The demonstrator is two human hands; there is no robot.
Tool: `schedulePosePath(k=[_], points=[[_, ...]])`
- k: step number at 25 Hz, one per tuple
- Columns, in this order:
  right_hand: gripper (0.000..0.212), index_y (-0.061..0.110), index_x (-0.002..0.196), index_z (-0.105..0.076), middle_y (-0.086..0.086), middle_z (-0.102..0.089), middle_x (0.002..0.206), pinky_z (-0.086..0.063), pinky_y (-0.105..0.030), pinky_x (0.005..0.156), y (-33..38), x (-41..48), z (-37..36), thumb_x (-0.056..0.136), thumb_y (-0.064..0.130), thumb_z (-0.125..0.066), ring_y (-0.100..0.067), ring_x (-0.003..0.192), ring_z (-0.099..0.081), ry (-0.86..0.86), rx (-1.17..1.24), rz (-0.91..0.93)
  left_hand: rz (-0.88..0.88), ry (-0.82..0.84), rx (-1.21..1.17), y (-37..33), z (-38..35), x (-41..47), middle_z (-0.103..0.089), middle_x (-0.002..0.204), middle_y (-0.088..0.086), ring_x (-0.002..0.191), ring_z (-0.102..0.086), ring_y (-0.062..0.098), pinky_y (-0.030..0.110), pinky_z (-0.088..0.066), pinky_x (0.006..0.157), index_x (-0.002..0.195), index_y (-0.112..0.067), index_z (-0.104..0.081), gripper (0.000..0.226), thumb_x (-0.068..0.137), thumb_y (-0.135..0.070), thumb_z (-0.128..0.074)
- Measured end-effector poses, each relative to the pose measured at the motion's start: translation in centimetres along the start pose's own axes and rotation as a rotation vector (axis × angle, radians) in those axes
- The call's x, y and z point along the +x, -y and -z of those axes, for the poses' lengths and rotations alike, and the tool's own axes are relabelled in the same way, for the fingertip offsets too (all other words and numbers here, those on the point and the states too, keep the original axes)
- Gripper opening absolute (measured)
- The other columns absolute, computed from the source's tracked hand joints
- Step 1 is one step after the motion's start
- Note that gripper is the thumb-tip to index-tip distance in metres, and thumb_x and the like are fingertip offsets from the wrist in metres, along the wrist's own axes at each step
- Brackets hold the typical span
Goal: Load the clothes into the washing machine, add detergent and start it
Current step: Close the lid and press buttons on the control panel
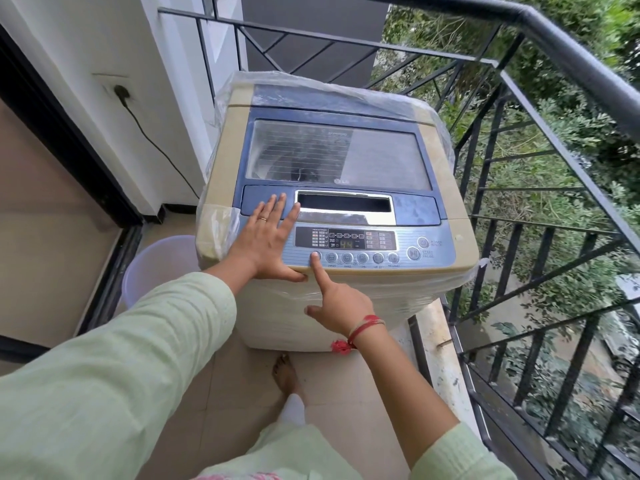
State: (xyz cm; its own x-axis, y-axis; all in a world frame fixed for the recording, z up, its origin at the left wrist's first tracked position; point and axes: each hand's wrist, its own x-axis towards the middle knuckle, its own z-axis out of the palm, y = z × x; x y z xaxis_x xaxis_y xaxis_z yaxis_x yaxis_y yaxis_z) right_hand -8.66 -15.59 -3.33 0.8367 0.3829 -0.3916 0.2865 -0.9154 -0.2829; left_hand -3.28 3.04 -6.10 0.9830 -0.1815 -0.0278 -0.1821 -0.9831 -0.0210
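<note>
Washing machine, lid shut, right hand pressing control panel, bucket beside

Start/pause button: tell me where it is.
Head view: the start/pause button sits at the control panel's right end, just below the power button.

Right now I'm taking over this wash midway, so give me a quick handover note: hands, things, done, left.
Left hand flat on the washer top, left of the lid handle.
Right hand: index finger on the left end of the button row.
Lid shut; display lit, reading 44. Bucket stands left of the washer.
Done: power on, lid closed. Whether clothes or detergent are inside cannot be told.
Left: finish settings, press start/pause button.
</note>
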Motion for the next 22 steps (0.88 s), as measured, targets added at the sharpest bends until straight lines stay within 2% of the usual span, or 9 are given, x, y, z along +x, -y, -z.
schedulePosePath(k=[4,7,9,12,16,19,22], points=[[0.088,0.037,0.146,0.015,-0.006,-0.066,0.097,-0.04,-0.029,0.057,-0.5,-1.1,-0.6,0.09,0.042,-0.052,-0.026,0.081,-0.063,-0.113,0.06,0.009,0.01,0.015,0.011,0.1,-0.1,0.2,0.016,0.156,0.016,0.145,0.015,0.029,0.043,0.005,0.119,0.149,-0.017,0.014,0.136,0.048,-0.097,-0.031],[0.092,0.027,0.147,0.018,-0.005,-0.063,0.089,-0.038,-0.028,0.054,-1.9,-2.2,-0.8,0.09,0.044,-0.052,-0.022,0.066,-0.053,-0.158,0.073,-0.106,0.004,0.02,0.015,0.1,-0.1,0.2,0.017,0.156,0.016,0.144,0.015,0.029,0.042,0.007,0.118,0.148,-0.017,0.015,0.137,0.047,-0.097,-0.031],[0.091,0.024,0.147,0.018,-0.006,-0.063,0.088,-0.037,-0.028,0.054,-2.8,-2.7,-0.8,0.091,0.041,-0.051,-0.022,0.063,-0.048,-0.178,0.075,-0.184,0.002,0.018,0.007,0.0,0.0,0.1,0.017,0.156,0.015,0.144,0.015,0.029,0.041,0.008,0.118,0.148,-0.017,0.016,0.138,0.048,-0.096,-0.038],[0.089,0.027,0.147,0.018,-0.003,-0.056,0.08,-0.036,-0.027,0.053,-3.9,-2.8,-0.4,0.092,0.039,-0.05,-0.022,0.062,-0.047,-0.178,0.039,-0.223,-0.001,0.015,0.001,-0.1,0.0,0.1,0.018,0.156,0.015,0.144,0.017,0.029,0.042,0.008,0.118,0.148,-0.017,0.016,0.138,0.051,-0.094,-0.043],[0.085,0.03,0.147,0.015,0.0,-0.051,0.072,-0.026,-0.023,0.044,-4.4,-2.3,-0.1,0.093,0.032,-0.05,-0.016,0.05,-0.04,-0.19,-0.115,-0.282,0.002,0.016,0.002,-0.1,0.1,0.0,0.017,0.156,0.015,0.144,0.017,0.029,0.041,0.009,0.118,0.148,-0.017,0.017,0.137,0.051,-0.093,-0.044],[0.082,0.023,0.149,0.007,-0.002,-0.05,0.075,-0.024,-0.024,0.043,-4.0,-1.3,-0.6,0.092,0.022,-0.052,-0.014,0.05,-0.037,-0.241,-0.259,-0.31,0.003,0.017,0.014,-0.1,0.0,0.1,0.016,0.156,0.016,0.144,0.015,0.029,0.042,0.008,0.118,0.148,-0.017,0.017,0.137,0.05,-0.094,-0.042],[0.081,0.025,0.149,0.006,-0.004,-0.057,0.087,-0.023,-0.025,0.042,-4.1,-1.0,-0.3,0.093,0.026,-0.052,-0.019,0.06,-0.045,-0.216,-0.194,-0.29,0.007,0.017,0.019,0.0,0.1,0.2,0.016,0.156,0.016,0.144,0.015,0.03,0.042,0.007,0.118,0.148,-0.017,0.017,0.138,0.049,-0.095,-0.039]])
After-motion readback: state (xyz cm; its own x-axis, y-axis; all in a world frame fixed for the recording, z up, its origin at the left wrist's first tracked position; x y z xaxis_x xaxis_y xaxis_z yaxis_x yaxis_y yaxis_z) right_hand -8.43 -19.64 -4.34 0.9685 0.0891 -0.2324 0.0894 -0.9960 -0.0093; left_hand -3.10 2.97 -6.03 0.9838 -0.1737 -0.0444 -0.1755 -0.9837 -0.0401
